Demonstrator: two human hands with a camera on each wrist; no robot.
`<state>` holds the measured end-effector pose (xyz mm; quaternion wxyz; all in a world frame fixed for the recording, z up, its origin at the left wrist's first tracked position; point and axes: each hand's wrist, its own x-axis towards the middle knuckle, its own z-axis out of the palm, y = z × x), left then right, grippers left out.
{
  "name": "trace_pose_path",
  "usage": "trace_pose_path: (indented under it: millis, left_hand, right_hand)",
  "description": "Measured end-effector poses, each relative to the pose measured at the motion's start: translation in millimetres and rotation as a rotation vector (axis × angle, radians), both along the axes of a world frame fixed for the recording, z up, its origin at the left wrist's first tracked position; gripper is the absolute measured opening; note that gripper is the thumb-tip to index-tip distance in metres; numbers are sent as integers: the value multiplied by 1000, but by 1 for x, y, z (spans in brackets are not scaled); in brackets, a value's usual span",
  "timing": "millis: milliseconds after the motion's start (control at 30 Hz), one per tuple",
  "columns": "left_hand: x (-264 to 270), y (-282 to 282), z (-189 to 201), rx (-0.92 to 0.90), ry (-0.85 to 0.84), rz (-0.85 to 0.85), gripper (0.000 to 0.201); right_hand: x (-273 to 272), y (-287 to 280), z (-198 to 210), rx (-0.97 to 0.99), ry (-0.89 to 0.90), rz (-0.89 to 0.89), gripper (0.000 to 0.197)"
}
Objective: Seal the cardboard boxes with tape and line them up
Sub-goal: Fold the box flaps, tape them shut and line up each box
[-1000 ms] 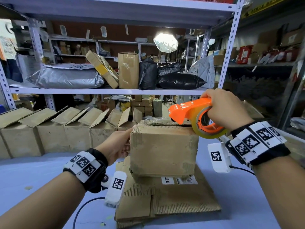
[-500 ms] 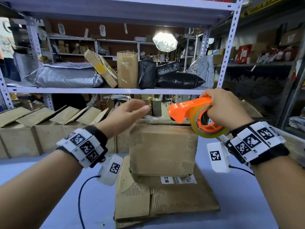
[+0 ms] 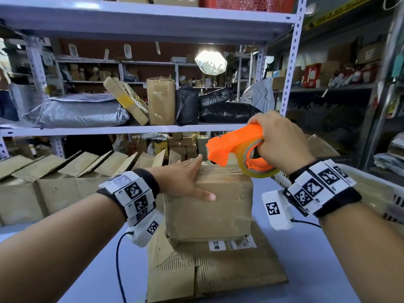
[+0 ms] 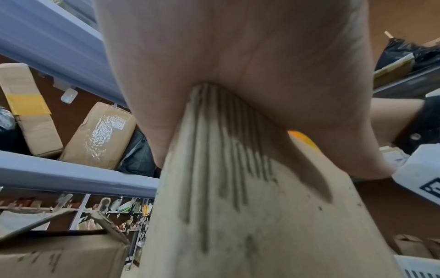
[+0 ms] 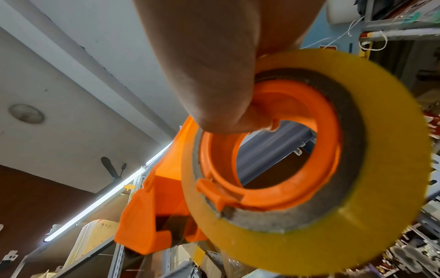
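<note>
Box (image 3: 209, 206) is sitting on flattened cardboard (image 3: 218, 274); my left hand (image 3: 185, 180) is lying flat, pressing its top flaps, right hand (image 3: 282, 143) is gripping the tape dispenser (image 3: 238, 147) above it. I'm wanting flaps held flush, tape centred along the seam.

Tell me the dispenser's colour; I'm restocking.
Orange dispenser, holding yellowish tape; clearest in the right wrist view.

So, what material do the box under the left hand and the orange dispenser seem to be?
Box: corrugated cardboard, matte and scuffed; ribbed lines show on its worn face. Orange dispenser: likely moulded plastic, smooth with a slight sheen. Its tape roll: yellowish translucent film, apparently plastic.
</note>
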<state>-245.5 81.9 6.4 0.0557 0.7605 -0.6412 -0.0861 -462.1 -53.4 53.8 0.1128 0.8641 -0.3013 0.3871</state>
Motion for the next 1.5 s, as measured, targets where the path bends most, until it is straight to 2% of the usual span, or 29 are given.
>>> trace_pose_path:
  millis: [100, 267, 600, 667, 800, 933, 1100, 1167, 1233, 1333, 1367, 1433, 1500]
  left_hand:
    - [0, 1, -1, -14, -20, 3, 128]
    - [-3, 0, -7, -64, -165, 42, 122]
    - [-7, 1, -11, -37, -233, 26, 115]
    - [-6, 2, -11, -27, -231, 31, 114]
    - [-3, 2, -11, -15, -222, 27, 114]
    - [-1, 1, -12, -16, -216, 36, 112]
    - [-3, -1, -13, -12, -232, 35, 111]
    - [-2, -1, -14, -13, -224, 38, 111]
    - [1, 0, -14, -13, -221, 40, 112]
    - [1, 0, -14, -7, -247, 32, 114]
    - [0, -1, -14, -1, -259, 27, 114]
    - [-1, -2, -12, 10, -267, 24, 113]
    - [-3, -3, -9, 28, -250, 32, 111]
  right_hand:
    - [3, 0, 3, -39, 10, 6, 50]
    - [-5, -8, -2, -22, 112, 1, 50]
    - [-24, -28, -28, 18, 126, 11, 49]
    - [-29, -37, -40, 71, 110, 10, 50]
    - [-44, -59, -69, 298, 28, 65, 53]
    - [-61, -79, -95, 394, -75, 75, 56]
    - [-73, -84, -140, 555, -140, 126, 46]
    - [-71, -84, -150, 591, -91, 134, 42]
    - [-67, -84, -153, 645, 43, 132, 41]
    - [-54, -75, -146, 676, 228, 190, 54]
    - [-48, -71, -142, 676, 245, 241, 59]
    - [-36, -64, -137, 642, 228, 343, 55]
    - [-32, -60, -136, 617, 191, 366, 54]
